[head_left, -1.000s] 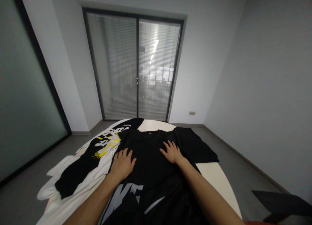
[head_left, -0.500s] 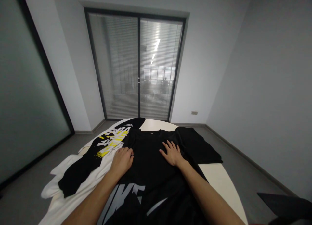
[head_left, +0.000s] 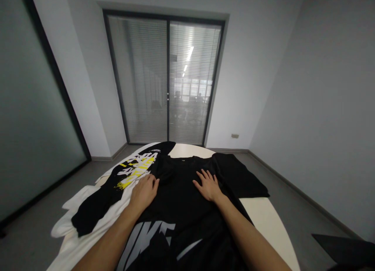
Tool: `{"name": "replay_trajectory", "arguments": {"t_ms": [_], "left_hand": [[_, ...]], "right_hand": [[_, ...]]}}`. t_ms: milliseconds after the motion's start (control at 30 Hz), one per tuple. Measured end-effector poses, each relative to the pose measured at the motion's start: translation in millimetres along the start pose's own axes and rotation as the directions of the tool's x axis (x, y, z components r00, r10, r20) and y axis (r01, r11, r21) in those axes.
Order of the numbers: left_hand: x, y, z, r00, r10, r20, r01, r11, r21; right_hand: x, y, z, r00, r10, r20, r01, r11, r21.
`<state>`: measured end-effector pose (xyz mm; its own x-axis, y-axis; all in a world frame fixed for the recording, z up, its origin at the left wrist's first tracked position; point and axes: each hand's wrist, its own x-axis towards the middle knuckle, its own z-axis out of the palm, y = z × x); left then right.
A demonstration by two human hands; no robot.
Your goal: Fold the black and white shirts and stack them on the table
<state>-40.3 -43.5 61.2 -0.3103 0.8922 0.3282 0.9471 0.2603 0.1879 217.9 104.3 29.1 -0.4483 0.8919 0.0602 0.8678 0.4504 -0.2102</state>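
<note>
A black T-shirt (head_left: pixel 181 200) with large grey lettering and a swoosh print lies spread on a pale table (head_left: pixel 265 214), its neckline at the far side. My left hand (head_left: pixel 145 191) is at the shirt's left edge, fingers curled down and thumb towards the shirt; the fingertips are partly hidden, and the hand appears closed on the fabric. Flat on the chest, to the right of the middle, rests my right hand (head_left: pixel 208 186) with its fingers spread. The sleeve on the right side lies stretched out over the table edge.
Left of the shirt, partly under my left forearm, lie white and black garments (head_left: pixel 96 208) with white and yellow print, overhanging the table. A dark flat object (head_left: pixel 342 247) shows at the lower right. Beyond the table is a glazed door with blinds (head_left: pixel 140 83).
My left hand has shifted slightly left, and its thumb now sits farther from the curled fingers. My right hand stays on the shirt. The view has moved very slightly.
</note>
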Motion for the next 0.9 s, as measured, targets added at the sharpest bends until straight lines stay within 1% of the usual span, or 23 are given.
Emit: {"name": "replay_trajectory", "arguments": {"t_ms": [100, 200, 267, 333, 400, 500, 667, 767, 900], "left_hand": [[0.7, -1.6, 1.8, 0.999, -0.036, 0.014, 0.036, 0.999, -0.027], [-1.4, 2.0, 2.0, 0.997, -0.068, 0.042, 0.068, 0.998, -0.012], [-3.2, 5.3, 0.5, 0.997, -0.044, 0.071, 0.043, 0.999, 0.010], [-4.2, 7.3, -1.1, 0.996, -0.016, 0.083, 0.015, 1.000, 0.019], [-4.1, 6.9, -1.0, 0.998, 0.000, 0.069, -0.001, 1.000, 0.019], [-2.8, 2.6, 3.3, 0.999, 0.010, 0.038, -0.011, 1.000, 0.015], [-0.4, -6.8, 13.4, 0.999, -0.034, 0.002, 0.034, 0.999, 0.008], [0.9, -10.5, 17.7, 0.999, -0.046, -0.005, 0.046, 0.999, -0.005], [2.6, -14.0, 22.7, 0.998, -0.056, -0.014, 0.055, 0.998, -0.019]], "right_hand": [[2.9, 1.1, -0.1, 1.000, 0.006, 0.025, -0.006, 1.000, -0.005], [9.0, -0.2, -5.2, 0.997, 0.023, 0.078, -0.023, 1.000, -0.008], [14.0, -5.3, -11.5, 0.995, 0.030, 0.092, -0.029, 0.999, -0.018], [19.0, -15.2, -18.1, 0.997, 0.015, 0.070, -0.014, 1.000, -0.024], [24.3, -29.7, -22.5, 0.999, -0.030, 0.032, 0.030, 1.000, -0.005], [33.7, -57.1, -23.1, 0.993, -0.114, -0.020, 0.115, 0.991, 0.068], [56.4, -106.0, -16.9, 0.969, -0.231, -0.088, 0.243, 0.955, 0.168], [72.9, -131.8, -14.1, 0.965, -0.249, -0.086, 0.261, 0.945, 0.195], [93.8, -156.9, -8.5, 0.971, -0.236, -0.035, 0.238, 0.941, 0.242]]}}
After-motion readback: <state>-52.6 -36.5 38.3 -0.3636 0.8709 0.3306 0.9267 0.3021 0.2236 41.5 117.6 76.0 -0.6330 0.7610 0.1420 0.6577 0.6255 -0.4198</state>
